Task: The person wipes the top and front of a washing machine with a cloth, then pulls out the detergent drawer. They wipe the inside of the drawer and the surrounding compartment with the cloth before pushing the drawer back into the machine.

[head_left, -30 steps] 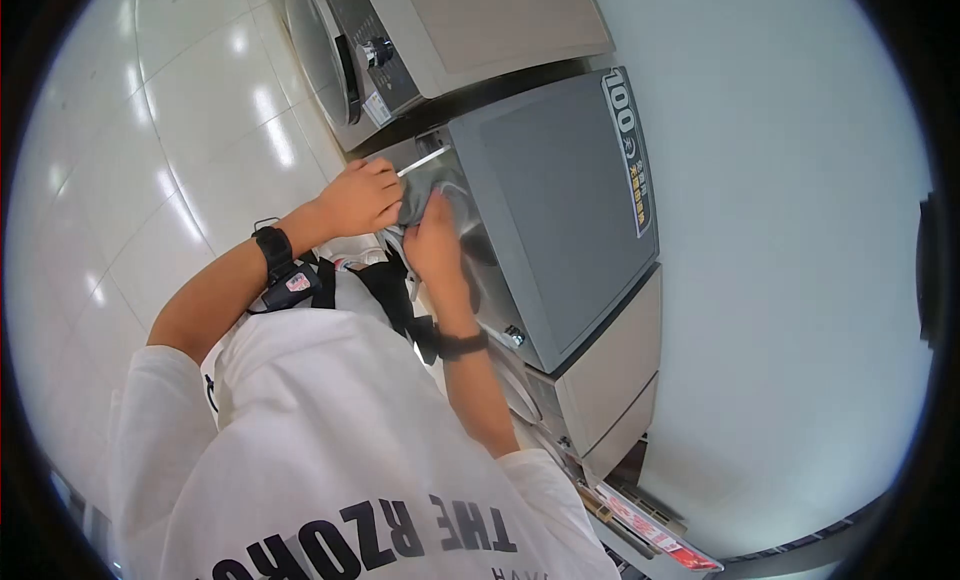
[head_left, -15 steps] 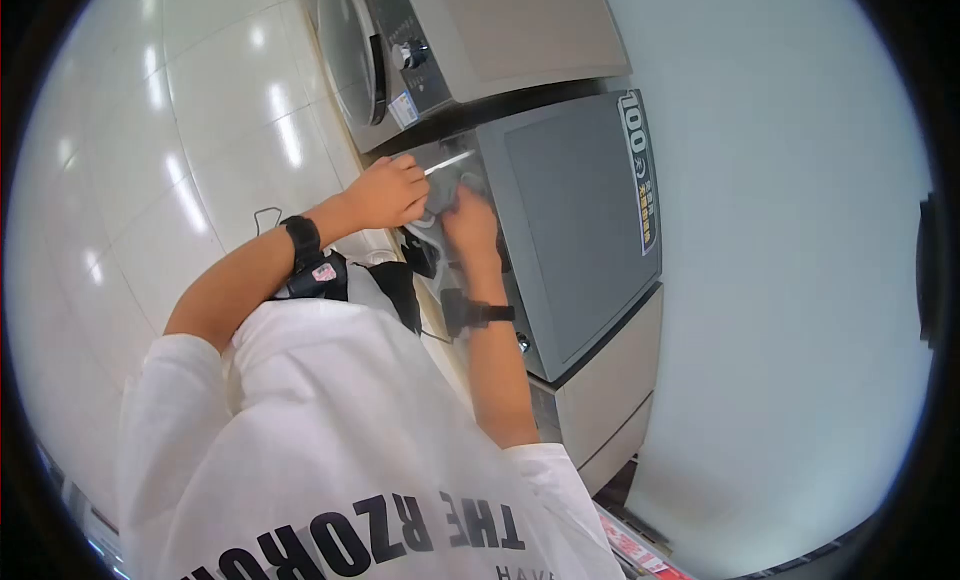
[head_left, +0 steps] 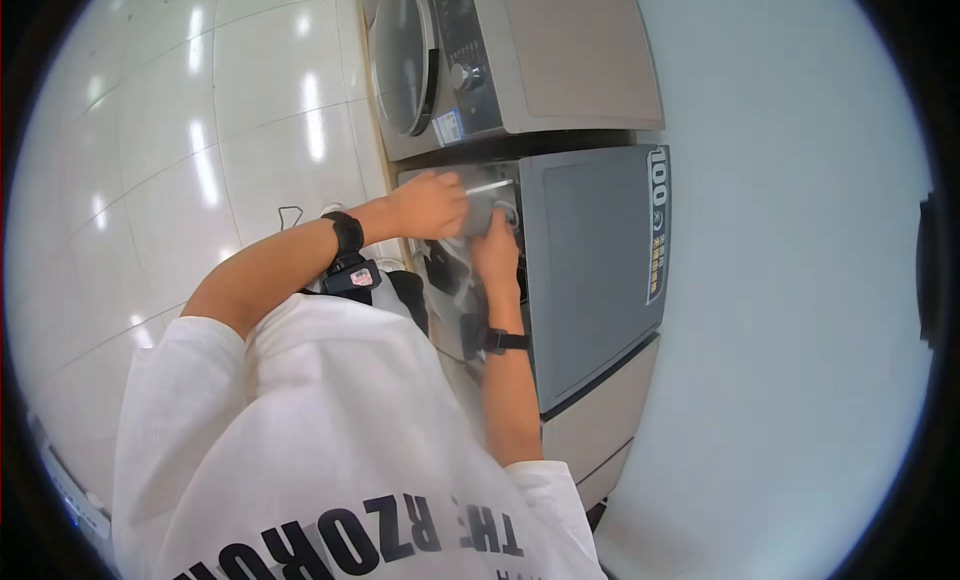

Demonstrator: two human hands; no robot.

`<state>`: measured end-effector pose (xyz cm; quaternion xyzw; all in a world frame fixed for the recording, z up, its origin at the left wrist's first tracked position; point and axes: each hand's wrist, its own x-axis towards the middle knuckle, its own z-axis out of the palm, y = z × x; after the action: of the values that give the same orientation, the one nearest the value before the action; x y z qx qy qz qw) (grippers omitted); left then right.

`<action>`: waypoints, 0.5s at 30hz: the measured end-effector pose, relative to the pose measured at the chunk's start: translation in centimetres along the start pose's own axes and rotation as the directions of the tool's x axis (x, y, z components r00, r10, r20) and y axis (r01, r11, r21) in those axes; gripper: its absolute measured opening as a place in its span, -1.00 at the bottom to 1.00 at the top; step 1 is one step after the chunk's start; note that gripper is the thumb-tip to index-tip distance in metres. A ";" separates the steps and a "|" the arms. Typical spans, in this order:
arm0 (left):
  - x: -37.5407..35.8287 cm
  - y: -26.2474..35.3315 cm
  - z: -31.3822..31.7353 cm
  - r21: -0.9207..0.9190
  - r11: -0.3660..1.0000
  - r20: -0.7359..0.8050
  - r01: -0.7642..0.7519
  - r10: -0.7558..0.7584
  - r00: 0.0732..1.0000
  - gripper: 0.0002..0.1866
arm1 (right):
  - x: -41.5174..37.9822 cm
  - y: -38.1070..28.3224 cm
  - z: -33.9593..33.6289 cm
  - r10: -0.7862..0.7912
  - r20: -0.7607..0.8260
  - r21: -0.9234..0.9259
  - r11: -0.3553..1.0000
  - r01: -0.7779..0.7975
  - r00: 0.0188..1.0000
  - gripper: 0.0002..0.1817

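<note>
Both hands were closed on a grey cloth (head_left: 478,216) at a grey washing machine's (head_left: 590,270) front edge: left hand (head_left: 432,204) beside right hand (head_left: 497,250). Another machine (head_left: 520,55) stood alongside.

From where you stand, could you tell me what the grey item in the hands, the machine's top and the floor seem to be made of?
Grey item: soft cloth, it seems; it bunches between the left hand and right hand.
Machine top: probably painted metal or plastic; flat, matte grey, rigid edges.
Floor: glossy tile, likely ceramic; grout lines and bright reflections of lights.
</note>
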<state>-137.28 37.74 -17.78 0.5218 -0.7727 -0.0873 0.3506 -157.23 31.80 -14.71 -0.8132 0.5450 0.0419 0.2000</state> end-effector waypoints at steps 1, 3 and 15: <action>0.0 -0.2 0.0 -0.001 1.000 0.007 -0.001 0.001 1.000 -0.83 | -0.1 -0.3 0.0 0.001 -0.016 0.003 1.000 -0.001 1.000 -0.50; 0.0 -0.1 0.1 -0.006 1.000 0.018 -0.009 0.009 1.000 -0.84 | -0.6 -0.8 -0.7 0.009 0.008 0.004 1.000 -0.009 1.000 -0.48; 0.0 -0.4 -0.2 0.013 0.996 0.021 -0.090 0.090 0.996 -0.84 | -0.2 -0.2 -2.4 -0.014 0.072 0.112 0.994 0.006 0.997 -0.46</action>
<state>-136.90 37.62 -17.81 0.4878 -0.7996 -0.0713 0.3429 -157.51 31.19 -12.42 -0.8013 0.5349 0.0400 0.2648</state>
